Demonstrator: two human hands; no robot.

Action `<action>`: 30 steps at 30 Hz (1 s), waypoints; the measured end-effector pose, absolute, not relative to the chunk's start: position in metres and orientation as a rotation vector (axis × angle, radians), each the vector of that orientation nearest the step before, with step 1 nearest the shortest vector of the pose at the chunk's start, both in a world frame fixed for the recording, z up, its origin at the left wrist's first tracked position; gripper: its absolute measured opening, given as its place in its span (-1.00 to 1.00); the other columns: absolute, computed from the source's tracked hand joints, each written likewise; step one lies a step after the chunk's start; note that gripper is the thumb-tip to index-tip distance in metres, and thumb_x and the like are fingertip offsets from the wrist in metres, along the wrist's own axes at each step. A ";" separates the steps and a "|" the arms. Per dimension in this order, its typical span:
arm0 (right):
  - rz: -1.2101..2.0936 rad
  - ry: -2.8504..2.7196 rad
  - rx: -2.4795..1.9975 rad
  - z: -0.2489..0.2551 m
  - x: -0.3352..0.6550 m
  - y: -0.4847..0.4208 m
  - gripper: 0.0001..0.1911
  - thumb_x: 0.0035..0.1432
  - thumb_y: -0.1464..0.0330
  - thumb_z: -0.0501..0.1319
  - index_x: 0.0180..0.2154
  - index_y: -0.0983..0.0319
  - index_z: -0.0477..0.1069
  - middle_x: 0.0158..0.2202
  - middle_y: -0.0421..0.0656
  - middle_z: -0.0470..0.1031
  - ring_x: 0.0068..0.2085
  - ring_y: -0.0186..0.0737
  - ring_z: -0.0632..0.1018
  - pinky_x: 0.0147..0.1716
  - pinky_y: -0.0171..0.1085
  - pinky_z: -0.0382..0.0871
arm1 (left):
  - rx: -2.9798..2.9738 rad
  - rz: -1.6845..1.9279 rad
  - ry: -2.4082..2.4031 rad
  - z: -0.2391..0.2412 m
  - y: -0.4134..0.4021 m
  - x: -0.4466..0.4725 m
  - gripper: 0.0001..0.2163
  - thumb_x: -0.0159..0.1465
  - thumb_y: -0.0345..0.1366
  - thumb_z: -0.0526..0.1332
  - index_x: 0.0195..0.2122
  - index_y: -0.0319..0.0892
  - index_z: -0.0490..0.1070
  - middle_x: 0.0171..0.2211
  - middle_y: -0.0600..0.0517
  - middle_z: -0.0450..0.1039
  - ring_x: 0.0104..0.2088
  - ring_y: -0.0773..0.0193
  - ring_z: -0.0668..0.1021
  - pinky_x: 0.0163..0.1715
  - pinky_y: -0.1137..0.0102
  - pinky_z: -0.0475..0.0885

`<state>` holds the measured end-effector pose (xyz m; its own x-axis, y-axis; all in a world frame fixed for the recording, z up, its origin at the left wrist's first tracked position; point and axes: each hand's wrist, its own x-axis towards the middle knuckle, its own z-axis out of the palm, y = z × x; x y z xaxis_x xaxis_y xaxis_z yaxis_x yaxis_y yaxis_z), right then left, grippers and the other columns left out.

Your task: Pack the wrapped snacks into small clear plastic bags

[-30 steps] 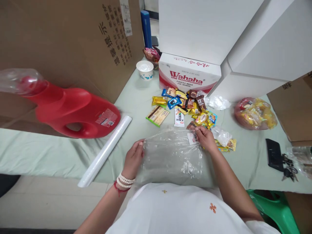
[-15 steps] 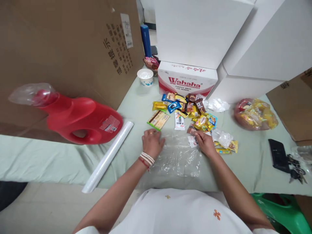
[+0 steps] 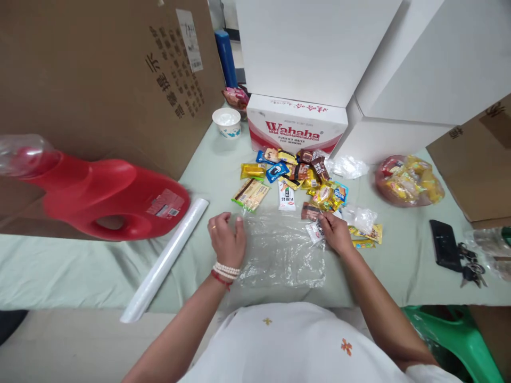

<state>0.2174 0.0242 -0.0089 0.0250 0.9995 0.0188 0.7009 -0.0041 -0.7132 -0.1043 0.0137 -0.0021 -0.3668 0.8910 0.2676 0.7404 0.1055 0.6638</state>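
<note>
A clear, wrinkled plastic sheet (image 3: 281, 252) lies flat on the cloth between my hands. My right hand (image 3: 335, 232) pinches at its upper right corner, fingertips right beside a brown wrapped snack (image 3: 310, 211); the exact grip is partly hidden. Along the sheet's left edge rests my left hand (image 3: 227, 239), fingers loosely bent and thumb apart, holding nothing. A green-and-cream snack packet (image 3: 250, 194) lies just above it. Beyond the sheet is a pile of small wrapped snacks (image 3: 299, 171), and a white packet (image 3: 286, 194) lies below the pile.
Left of my left hand are a white plastic roll (image 3: 164, 260) and a big red jug (image 3: 114, 199). A Wahaha box (image 3: 297, 127) and paper cup (image 3: 227, 123) stand behind. On the right are a snack bowl (image 3: 409, 183), a phone (image 3: 445, 244) and keys (image 3: 473, 272).
My left hand has moved left, and its thumb has lifted away from the fingers. The right hand stays at the sheet's corner. The view has shifted slightly.
</note>
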 end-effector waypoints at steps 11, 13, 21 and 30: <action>0.828 -2.135 -1.807 0.047 0.246 0.038 -0.49 0.42 -0.01 0.03 -0.32 0.17 0.55 -0.43 -0.13 0.55 -0.40 -0.15 0.49 -0.38 -0.25 0.25 | 2.379 0.253 1.711 -0.031 -0.033 -0.105 -0.51 0.46 -0.12 0.06 0.41 0.02 0.25 0.48 -0.24 0.07 0.46 -0.23 0.18 0.32 -0.39 -0.12; 0.548 -2.313 -1.753 0.068 0.220 0.066 -0.56 0.45 0.11 0.02 -0.24 0.18 0.57 -0.28 -0.06 0.61 -0.27 -0.10 0.55 -0.31 -0.25 0.27 | 2.395 0.213 1.721 -0.032 -0.036 -0.106 -0.50 0.46 -0.11 0.07 0.42 0.04 0.24 0.49 -0.24 0.02 0.47 -0.23 0.14 0.32 -0.40 -0.11; 0.264 -3.195 -0.992 0.064 0.021 0.192 -0.44 0.38 0.49 0.04 0.36 0.17 0.20 0.31 0.04 0.39 0.15 0.00 0.54 -0.08 -0.19 0.42 | 2.426 0.193 1.762 -0.030 -0.051 -0.101 -0.50 0.48 -0.15 0.04 0.43 0.01 0.21 0.50 -0.17 0.01 0.47 -0.14 0.16 0.37 -0.35 -0.09; 0.249 -3.492 -0.803 0.066 0.005 0.208 -0.60 0.29 0.41 0.19 0.15 0.19 0.43 0.17 0.07 0.42 -0.05 -0.02 0.59 -0.20 -0.22 0.40 | 2.383 0.296 1.730 -0.030 -0.055 -0.103 -0.51 0.47 -0.11 0.05 0.41 0.03 0.24 0.49 -0.13 0.07 0.46 -0.11 0.20 0.40 -0.29 -0.10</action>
<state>0.0053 0.2084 0.0661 -0.8055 0.3830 -0.4523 0.4433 0.8959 -0.0308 -0.1035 -0.0548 -0.0297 0.3027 0.9515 0.0541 0.9153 -0.3061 0.2618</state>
